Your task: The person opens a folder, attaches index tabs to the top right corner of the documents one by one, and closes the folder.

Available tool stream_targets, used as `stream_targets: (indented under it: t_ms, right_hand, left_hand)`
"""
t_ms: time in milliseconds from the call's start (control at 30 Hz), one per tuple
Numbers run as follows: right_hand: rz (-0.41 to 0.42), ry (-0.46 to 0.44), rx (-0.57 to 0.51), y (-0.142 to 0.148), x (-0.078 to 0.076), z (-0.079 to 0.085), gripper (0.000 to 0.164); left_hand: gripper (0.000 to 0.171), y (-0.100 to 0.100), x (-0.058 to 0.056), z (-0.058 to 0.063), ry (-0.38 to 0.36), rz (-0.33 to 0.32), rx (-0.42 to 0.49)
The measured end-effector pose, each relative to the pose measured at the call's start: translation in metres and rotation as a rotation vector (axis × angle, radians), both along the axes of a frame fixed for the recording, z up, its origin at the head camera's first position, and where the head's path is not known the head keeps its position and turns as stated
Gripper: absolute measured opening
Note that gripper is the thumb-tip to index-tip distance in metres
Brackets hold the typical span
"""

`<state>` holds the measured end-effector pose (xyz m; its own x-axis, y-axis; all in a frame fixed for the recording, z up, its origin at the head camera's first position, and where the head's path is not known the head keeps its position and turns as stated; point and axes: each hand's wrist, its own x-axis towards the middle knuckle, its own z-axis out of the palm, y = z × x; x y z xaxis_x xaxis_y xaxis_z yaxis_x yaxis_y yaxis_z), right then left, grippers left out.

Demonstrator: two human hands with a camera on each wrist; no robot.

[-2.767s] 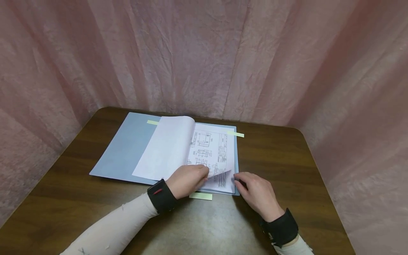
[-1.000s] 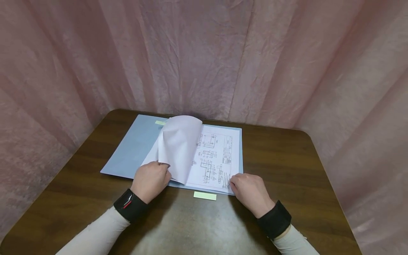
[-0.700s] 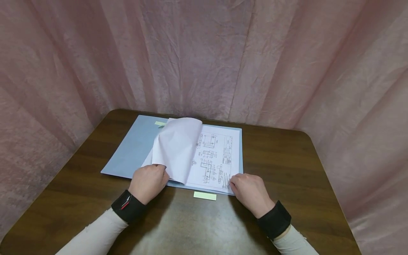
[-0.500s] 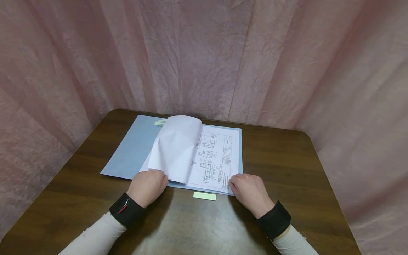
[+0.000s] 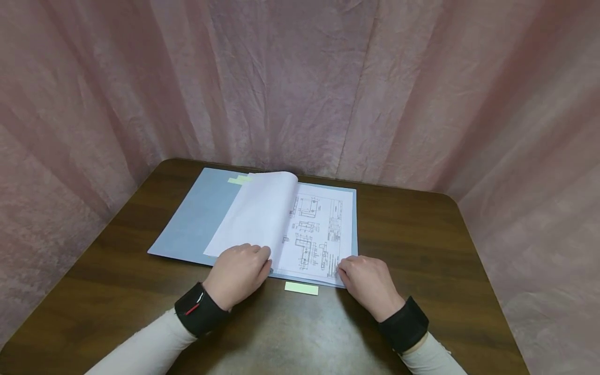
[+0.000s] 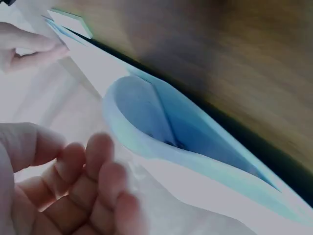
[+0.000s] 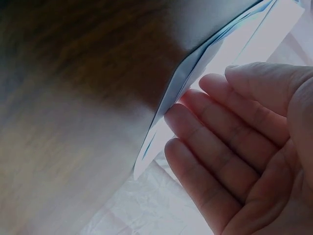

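Observation:
An open light-blue folder (image 5: 192,219) holds printed sheets. The top right sheet (image 5: 314,229) carries technical drawings, while turned sheets (image 5: 253,213), blank side up, curve over to the left. My left hand (image 5: 240,273) is over their near edge. In the left wrist view, this left hand (image 6: 73,186) has loosely curled fingers with nothing between them, beside the curved paper (image 6: 132,117). My right hand (image 5: 370,284) rests at the near right corner of the sheets. In the right wrist view, nearly straight fingers (image 7: 215,142) meet the folder's edge (image 7: 181,73).
Pale green sticky tabs (image 5: 239,179) show at the far edge of the turned sheets. Another green tab (image 5: 301,288) sticks out at the folder's near edge. The brown wooden table (image 5: 412,229) is bordered by pink curtains (image 5: 304,88).
My left hand carried a sheet with its tab leftward and let go of it; the sheet now lies flatter. That hand has since shifted right. My right hand stays at the corner.

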<state>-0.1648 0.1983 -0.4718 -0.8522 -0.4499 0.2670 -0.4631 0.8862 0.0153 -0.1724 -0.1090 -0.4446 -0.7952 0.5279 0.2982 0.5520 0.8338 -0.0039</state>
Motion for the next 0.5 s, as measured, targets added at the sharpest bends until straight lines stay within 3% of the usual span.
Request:
stream_targets:
  t_ms: [100, 267, 367, 500]
  right_hand:
    - [-0.001, -0.005, -0.005, 0.001, 0.0, 0.0, 0.016]
    - [-0.002, -0.014, -0.01, 0.001, 0.0, -0.001, 0.014]
    - [0.0, -0.019, -0.013, 0.001, 0.0, -0.001, 0.012]
    - [0.003, -0.012, -0.006, 0.001, -0.001, 0.0, 0.012]
  left_hand:
    - [0.014, 0.015, -0.008, -0.002, 0.026, -0.108, -0.011]
    - [0.038, 0.035, -0.027, -0.011, 0.009, -0.22, -0.071]
    - [0.044, 0.042, -0.039, -0.016, -0.005, -0.218, -0.112]
    - [0.043, 0.047, -0.05, -0.02, -0.017, -0.165, -0.145]
